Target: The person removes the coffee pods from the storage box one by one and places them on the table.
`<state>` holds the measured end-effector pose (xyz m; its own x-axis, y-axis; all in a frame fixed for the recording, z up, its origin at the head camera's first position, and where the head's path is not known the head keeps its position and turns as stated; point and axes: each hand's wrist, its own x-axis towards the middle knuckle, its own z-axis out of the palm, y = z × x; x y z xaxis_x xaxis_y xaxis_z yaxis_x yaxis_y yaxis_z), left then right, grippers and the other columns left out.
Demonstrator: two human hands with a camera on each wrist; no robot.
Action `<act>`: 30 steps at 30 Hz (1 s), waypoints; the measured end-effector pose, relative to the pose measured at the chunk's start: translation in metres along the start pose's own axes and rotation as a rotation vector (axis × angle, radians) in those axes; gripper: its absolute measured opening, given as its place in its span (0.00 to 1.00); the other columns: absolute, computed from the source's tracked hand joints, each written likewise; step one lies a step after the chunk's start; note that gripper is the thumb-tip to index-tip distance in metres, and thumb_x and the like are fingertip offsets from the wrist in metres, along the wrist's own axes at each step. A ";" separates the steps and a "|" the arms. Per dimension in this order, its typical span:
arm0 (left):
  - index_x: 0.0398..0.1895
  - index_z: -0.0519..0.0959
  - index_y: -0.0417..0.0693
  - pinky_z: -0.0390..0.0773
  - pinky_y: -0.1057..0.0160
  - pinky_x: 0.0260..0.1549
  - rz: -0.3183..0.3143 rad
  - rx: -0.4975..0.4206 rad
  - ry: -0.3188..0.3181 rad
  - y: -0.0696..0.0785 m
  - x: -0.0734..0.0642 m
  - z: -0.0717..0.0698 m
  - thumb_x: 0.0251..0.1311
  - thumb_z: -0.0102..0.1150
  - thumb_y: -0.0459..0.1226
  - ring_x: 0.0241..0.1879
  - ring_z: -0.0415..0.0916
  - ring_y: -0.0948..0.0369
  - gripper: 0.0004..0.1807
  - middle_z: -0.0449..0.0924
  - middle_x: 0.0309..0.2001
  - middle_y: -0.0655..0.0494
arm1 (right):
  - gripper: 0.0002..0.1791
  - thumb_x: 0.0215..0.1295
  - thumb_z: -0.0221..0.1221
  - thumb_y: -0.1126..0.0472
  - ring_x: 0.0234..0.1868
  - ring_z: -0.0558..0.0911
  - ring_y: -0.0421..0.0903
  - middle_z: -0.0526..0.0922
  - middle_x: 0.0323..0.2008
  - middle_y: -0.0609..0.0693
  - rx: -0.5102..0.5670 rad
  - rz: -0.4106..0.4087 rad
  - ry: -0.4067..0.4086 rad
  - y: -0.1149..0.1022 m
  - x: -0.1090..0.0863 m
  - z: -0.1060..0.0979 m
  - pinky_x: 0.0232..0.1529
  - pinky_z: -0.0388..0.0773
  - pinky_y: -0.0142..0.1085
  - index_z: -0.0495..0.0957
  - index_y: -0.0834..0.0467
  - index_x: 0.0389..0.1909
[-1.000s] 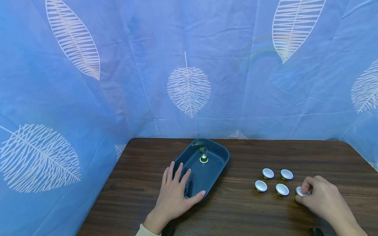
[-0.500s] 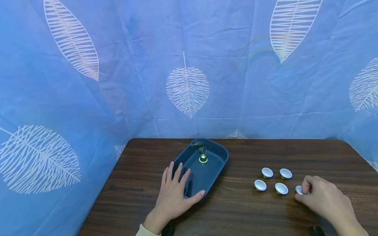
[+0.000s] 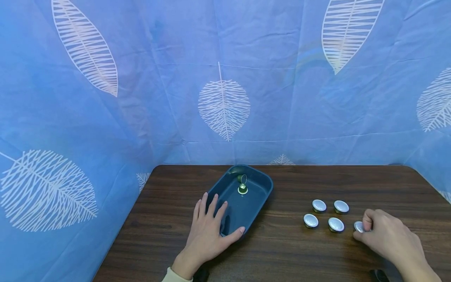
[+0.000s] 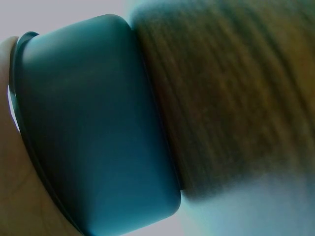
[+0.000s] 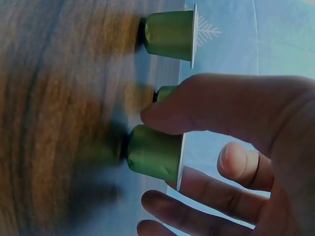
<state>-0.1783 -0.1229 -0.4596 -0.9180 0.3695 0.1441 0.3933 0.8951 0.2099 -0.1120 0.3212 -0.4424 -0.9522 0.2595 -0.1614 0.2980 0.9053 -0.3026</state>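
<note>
My right hand (image 3: pixel 392 237) pinches a coffee capsule (image 5: pixel 155 152) with the thumb at its side. Green, with a silver lid (image 3: pixel 358 226) facing up, this capsule stands low over the table. Over the near end of a dark teal tray (image 3: pixel 258 180), my left hand (image 3: pixel 208 235) rests with fingers spread, several along the left rim and the thumb at the right edge. The tray's outer wall (image 4: pixel 98 128) fills much of the left wrist view. Inside the tray a green capsule (image 3: pixel 242 189) sits lid down, with a thin pale ring just behind it.
Several more capsules stand lid up left of my right hand, including a front one (image 3: pixel 336 225) and a rear one (image 3: pixel 341 206). The dark wooden table (image 3: pixel 282 250) ends at a blue leaf-print cloth (image 3: pixel 271 117). A black object (image 3: pixel 378 275) lies at the bottom edge.
The right hand stays at its capsule and shifts very slightly right in the last half second. The left hand and the tray hold still.
</note>
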 end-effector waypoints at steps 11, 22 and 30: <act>0.70 0.66 0.61 0.41 0.36 0.70 -0.005 -0.026 -0.009 0.001 -0.001 -0.001 0.48 0.31 0.81 0.77 0.32 0.46 0.53 0.51 0.76 0.51 | 0.29 0.46 0.72 0.41 0.23 0.65 0.46 0.64 0.22 0.49 0.012 -0.001 -0.002 0.001 -0.001 -0.003 0.21 0.57 0.41 0.64 0.55 0.25; 0.70 0.66 0.62 0.40 0.36 0.70 -0.008 -0.029 -0.004 0.000 -0.001 0.001 0.48 0.31 0.81 0.77 0.33 0.46 0.53 0.51 0.76 0.51 | 0.27 0.48 0.72 0.44 0.22 0.65 0.46 0.64 0.22 0.48 0.006 -0.002 -0.001 0.001 -0.001 -0.003 0.21 0.56 0.41 0.64 0.54 0.27; 0.70 0.66 0.61 0.40 0.35 0.70 0.002 -0.013 -0.003 -0.001 0.001 0.002 0.48 0.30 0.81 0.77 0.34 0.44 0.53 0.51 0.76 0.51 | 0.27 0.45 0.72 0.40 0.24 0.71 0.48 0.76 0.31 0.54 -0.009 -0.013 0.073 -0.005 -0.004 -0.014 0.20 0.62 0.43 0.72 0.54 0.34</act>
<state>-0.1796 -0.1232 -0.4613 -0.9173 0.3721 0.1417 0.3957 0.8912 0.2218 -0.1107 0.3199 -0.4270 -0.9583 0.2717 -0.0882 0.2856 0.9115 -0.2961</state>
